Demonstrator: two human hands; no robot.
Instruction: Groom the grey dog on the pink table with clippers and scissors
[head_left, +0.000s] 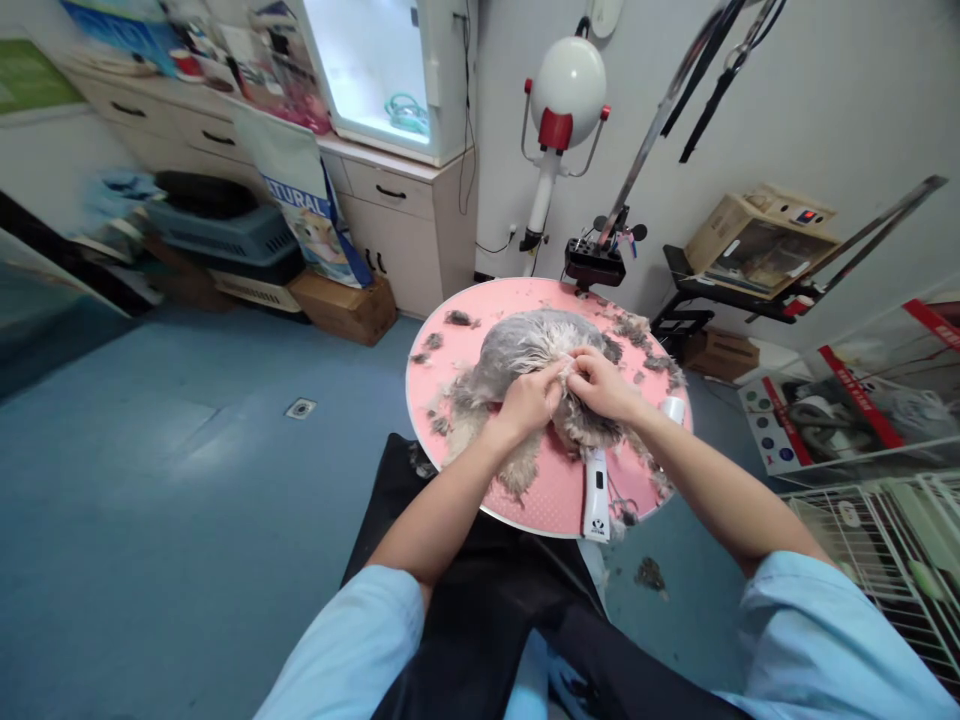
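Note:
A grey dog (516, 348) lies on a round pink grooming table (551, 508), its body clipped short and the fur about its head and neck longer and shaggy. My left hand (529, 402) is closed with its fingertips pinched in that shaggy fur. Close against it, my right hand (600, 386) pinches the fur too, fingers bent inward. Whether something small sits between the fingertips is hard to make out. Just below the dog's head lies a white hair clipper (596, 505), with what look like scissors (622, 503) to its right.
Loose clumps of cut fur (520, 470) lie around the table. A white cylinder (672, 409) stands at its right edge. Behind rise a metal grooming arm (645, 145) and a white dryer (570, 90). A wire cage (885, 560) is at the lower right, cabinets (397, 215) at the back left.

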